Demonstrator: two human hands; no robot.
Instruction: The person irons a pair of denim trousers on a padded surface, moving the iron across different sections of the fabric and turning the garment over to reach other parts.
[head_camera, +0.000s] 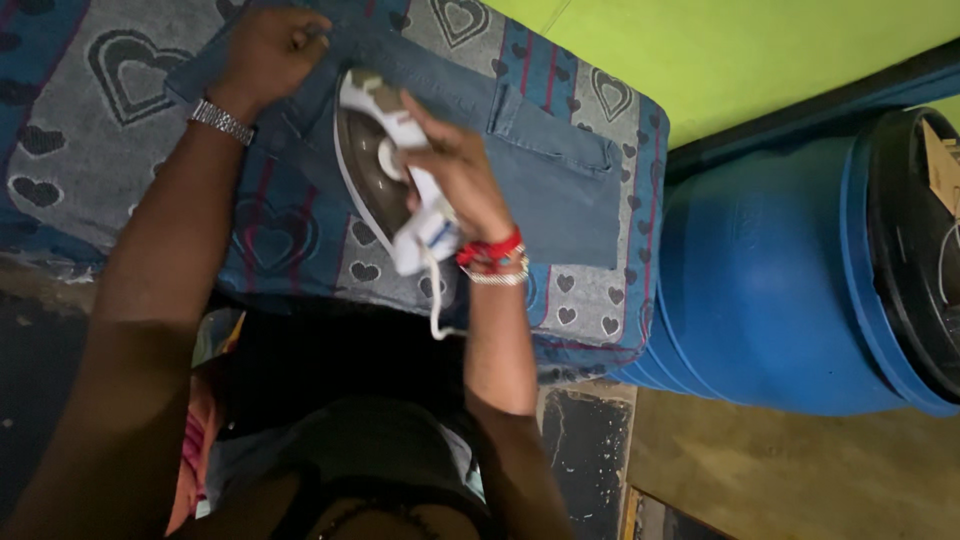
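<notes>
My right hand (455, 175) clenches the white iron (385, 165) (long axis pointing to the upper left of the frame) toward my left hand (268, 50), which pins the denim (540, 170).

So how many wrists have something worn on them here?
2: a silver metal watch band on the left wrist by the jeans; red and white bracelets on the right wrist behind the iron.

Iron (385, 165) in right grip (455, 170), sitting on jeans (545, 165). Jeans lie on blanket (120, 110) over the bench. Left grip (268, 50) up-left of iron, pressing jeans edge. Barrel (770, 280) well right of right grip, beside the bench.
</notes>
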